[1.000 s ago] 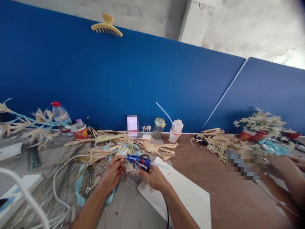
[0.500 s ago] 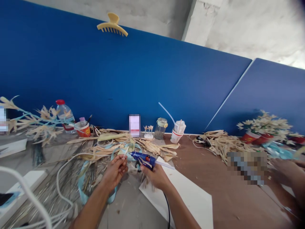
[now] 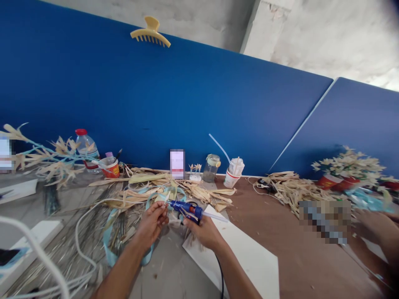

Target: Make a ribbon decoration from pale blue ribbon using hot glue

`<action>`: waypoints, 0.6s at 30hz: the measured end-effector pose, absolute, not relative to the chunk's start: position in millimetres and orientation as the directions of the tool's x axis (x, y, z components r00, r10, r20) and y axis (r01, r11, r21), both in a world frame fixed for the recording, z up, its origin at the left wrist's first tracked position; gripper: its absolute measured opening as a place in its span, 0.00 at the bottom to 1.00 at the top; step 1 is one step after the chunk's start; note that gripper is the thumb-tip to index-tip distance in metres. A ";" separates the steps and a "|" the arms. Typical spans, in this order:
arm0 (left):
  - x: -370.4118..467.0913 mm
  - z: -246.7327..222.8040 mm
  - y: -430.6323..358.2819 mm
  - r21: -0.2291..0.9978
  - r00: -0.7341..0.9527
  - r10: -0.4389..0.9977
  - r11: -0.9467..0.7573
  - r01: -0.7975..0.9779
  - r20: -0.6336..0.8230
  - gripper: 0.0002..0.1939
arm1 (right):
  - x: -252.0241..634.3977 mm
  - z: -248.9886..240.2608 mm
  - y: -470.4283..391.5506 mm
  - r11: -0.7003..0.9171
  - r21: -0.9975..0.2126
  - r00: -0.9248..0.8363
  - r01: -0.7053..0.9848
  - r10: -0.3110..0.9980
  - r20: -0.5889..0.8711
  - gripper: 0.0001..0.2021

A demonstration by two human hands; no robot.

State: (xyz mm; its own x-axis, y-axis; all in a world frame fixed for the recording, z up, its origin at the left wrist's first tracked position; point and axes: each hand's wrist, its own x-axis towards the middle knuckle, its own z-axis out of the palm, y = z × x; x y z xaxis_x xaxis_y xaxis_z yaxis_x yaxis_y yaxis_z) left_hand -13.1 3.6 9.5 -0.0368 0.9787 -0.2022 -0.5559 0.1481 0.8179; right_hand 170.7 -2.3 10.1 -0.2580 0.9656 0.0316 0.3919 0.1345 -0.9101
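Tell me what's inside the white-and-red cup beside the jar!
White crumpled stuff and a thin stick poke up from the cup. It hides whatever is lower down.

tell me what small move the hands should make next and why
Probably a light dab of glue onto the pale strip: the left hand pinches it, and the right hand holds the glue gun with its front end pointed right at that pinch. Whether glue is already on the strip is too small to tell.
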 end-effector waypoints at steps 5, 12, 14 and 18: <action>-11.9 9.0 3.3 0.818 -0.023 0.985 0.128 -0.560 -0.169 0.14 | 169.4 14.2 -3.4 0.197 -0.910 -0.283 0.365 0.955 0.093 0.16; -12.6 6.7 4.9 0.804 -0.047 0.985 0.106 -0.585 -0.164 0.14 | 170.5 18.9 -4.8 0.201 -0.909 -0.288 0.366 0.953 0.095 0.15; -13.0 5.9 5.2 0.807 -0.059 0.985 0.099 -0.582 -0.164 0.14 | 171.6 16.9 -4.2 0.191 -0.910 -0.287 0.367 0.954 0.085 0.16; -13.7 4.8 5.8 0.808 -0.064 0.986 0.087 -0.583 -0.153 0.13 | 174.1 14.5 -2.8 0.137 -0.913 -0.260 0.385 0.965 0.035 0.16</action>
